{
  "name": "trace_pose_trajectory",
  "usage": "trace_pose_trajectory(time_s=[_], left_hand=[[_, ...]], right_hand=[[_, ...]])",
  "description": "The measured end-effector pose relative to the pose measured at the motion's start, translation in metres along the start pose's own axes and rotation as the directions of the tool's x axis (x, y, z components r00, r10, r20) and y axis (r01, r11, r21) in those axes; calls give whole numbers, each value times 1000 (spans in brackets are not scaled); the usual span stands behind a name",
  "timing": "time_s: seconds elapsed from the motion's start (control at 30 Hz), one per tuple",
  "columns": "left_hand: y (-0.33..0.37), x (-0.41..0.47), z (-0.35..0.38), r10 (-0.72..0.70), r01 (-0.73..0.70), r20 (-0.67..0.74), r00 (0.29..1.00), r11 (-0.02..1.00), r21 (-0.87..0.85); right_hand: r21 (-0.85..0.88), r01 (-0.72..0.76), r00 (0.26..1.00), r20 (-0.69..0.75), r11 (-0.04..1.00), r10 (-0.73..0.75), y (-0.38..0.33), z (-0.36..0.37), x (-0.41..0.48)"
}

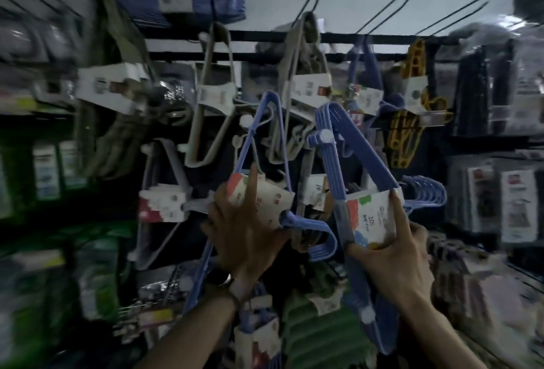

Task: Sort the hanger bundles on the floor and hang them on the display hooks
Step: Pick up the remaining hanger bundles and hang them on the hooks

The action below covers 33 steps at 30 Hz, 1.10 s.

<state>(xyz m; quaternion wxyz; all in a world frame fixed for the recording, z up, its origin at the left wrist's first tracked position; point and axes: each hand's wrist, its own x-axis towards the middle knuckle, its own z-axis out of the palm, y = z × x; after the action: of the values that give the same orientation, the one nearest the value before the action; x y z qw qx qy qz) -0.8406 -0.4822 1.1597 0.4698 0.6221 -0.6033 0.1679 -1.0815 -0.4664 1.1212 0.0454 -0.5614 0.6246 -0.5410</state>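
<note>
A dark horizontal display rail [338,37] crosses the upper middle of the frame. Long black hooks [379,14] jut from it toward the camera. On them hang bundles of hangers with paper sleeves: beige hangers [306,53] at centre, blue hangers [363,65] to their right, yellow hangers [415,59] further right. Everything is blurred.

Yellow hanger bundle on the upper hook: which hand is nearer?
Right. The right hand grips a blue hanger bundle below and slightly left of the yellow hanger bundle. The left hand holds another blue bundle much farther left.
</note>
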Motion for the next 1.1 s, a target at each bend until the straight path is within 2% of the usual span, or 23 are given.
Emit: trace_pose_trajectory(time_s=[0.2, 0.4, 0.6, 0.8, 0.9, 1.1], left_hand=[[-29, 14, -32, -4, 6, -30, 1000, 997, 73], [-9, 34, -31, -16, 23, -73, 997, 995, 97], [36, 62, -4, 51, -35, -88, 995, 983, 180], [91, 102, 23, 84, -54, -125, 989, 972, 228], [111, 122, 25, 107, -85, -99, 989, 974, 208], [135, 149, 25, 150, -134, -113, 982, 981, 143]], right_hand=[[70, 12, 999, 39, 997, -15, -37, 33, 16], [103, 24, 999, 23, 994, -27, -48, 28, 47], [47, -28, 998, -52, 998, 30, -26, -18, 111], [-98, -16, 1000, -14, 995, 15, -10, -91, 190], [-149, -14, 1000, -27, 989, 10, -10, -121, 235], [-82, 0, 1000, -22, 997, -2, -17, -153, 312]])
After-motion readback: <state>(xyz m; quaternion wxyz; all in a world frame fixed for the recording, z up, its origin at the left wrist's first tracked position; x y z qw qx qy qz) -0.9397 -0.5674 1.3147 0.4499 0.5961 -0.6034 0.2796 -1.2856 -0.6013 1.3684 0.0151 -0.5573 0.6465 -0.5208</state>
